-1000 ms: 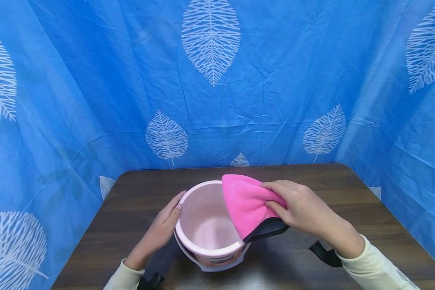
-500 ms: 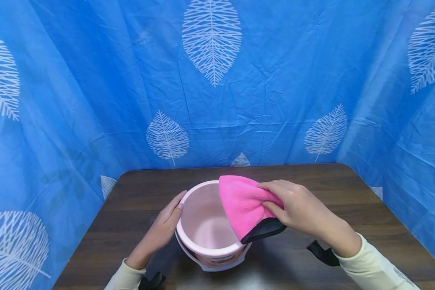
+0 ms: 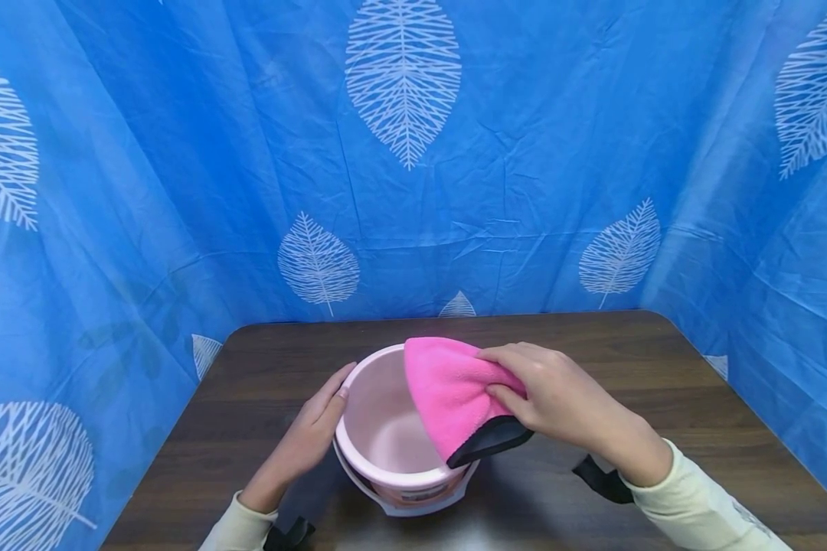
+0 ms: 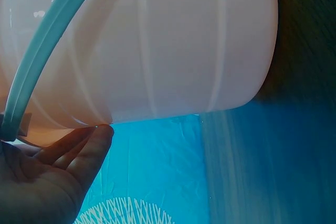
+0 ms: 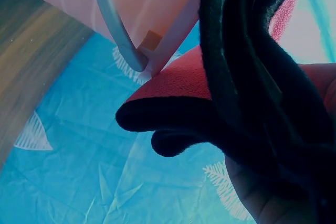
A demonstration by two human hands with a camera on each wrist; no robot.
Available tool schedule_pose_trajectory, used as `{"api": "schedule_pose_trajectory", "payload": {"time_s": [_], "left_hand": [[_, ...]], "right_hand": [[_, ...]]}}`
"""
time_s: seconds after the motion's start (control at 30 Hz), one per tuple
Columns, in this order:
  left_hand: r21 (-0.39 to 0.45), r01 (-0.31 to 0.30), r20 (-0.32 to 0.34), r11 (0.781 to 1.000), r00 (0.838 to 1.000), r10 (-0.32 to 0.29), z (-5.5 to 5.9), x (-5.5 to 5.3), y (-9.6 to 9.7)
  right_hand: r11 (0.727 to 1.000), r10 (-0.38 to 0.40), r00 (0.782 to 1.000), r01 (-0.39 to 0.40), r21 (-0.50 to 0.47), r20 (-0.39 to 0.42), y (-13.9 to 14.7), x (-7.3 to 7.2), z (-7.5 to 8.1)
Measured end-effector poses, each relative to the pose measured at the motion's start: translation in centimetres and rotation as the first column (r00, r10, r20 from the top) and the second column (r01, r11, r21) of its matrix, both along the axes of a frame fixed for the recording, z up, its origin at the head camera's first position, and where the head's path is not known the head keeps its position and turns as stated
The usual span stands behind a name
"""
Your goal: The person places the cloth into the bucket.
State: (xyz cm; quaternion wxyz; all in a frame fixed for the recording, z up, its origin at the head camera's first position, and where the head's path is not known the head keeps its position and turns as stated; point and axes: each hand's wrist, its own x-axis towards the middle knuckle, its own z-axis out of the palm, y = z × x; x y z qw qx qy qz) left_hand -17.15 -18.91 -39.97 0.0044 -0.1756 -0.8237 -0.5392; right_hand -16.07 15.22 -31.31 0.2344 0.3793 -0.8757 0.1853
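Cloth (image 3: pixel 444 394) pinched by right grip (image 3: pixel 558 390), bucket (image 3: pixel 382 405) by left grip (image 3: pixel 310 432); brown table (image 3: pixel 269 367), blue curtain (image 3: pixel 517 161)

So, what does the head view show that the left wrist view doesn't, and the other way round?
Only the head view shows the right hand gripping a pink cloth with black edging, and the inside of the pink bucket.

Only the left wrist view shows the pale ribs along the bucket's outer wall.

Both share the bucket, its handle, the left hand, the wooden table and the blue leaf-print curtain.
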Motion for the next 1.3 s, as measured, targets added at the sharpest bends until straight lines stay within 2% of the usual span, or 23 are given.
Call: {"api": "schedule_pose_trajectory", "payload": {"time_s": [0.4,0.77,1.3], "left_hand": [[-0.012,-0.010,-0.008,1.000,1.000,0.010,0.0,0.0,0.1],[-0.005,-0.010,-0.019,1.000,1.000,0.010,0.1,0.1,0.2],[-0.001,-0.001,-0.018,1.000,1.000,0.001,0.0,0.1,0.1]], "right_hand": [[1.000,0.013,1.000,-0.013,0.012,0.004,-0.8,-0.2,0.1],[0.999,0.003,0.999,-0.004,0.035,0.052,-2.0,-0.3,0.4],[0.998,0.035,0.999,-0.037,0.045,0.027,-3.1,-0.7,0.2]]}}
